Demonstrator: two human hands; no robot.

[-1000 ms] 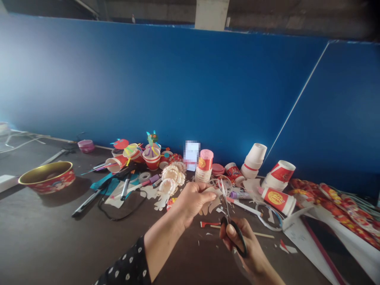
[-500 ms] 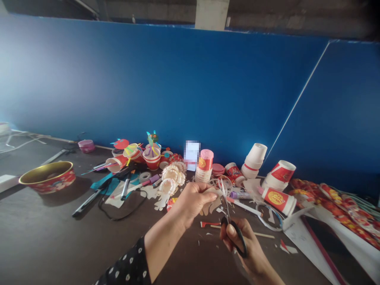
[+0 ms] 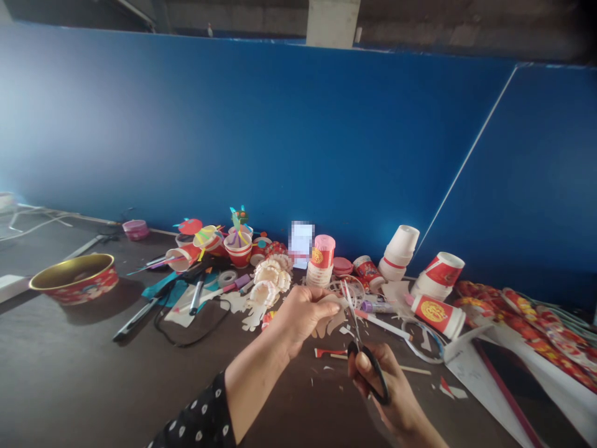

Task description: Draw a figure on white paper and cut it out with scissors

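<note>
My left hand pinches a small piece of pale paper between thumb and fingers; part of the piece is hidden behind the fingers. My right hand is closed on black-handled scissors, thumb and fingers around the loops. The blades point up and away from me and lie against the right side of the paper. Beneath the hands, a red-and-white scrap and a thin wooden stick rest on the dark table, among small paper clippings.
Stacked paper cups with a pink top stand behind my hands, beside a lit screen. Wavy-edged paper cutouts lie left of them. At right are more cups and a phone. A gold-lined bowl sits far left.
The scissors blades have tilted slightly to the left and seem closer together at the paper. My left hand keeps nearly the same place and grip.
</note>
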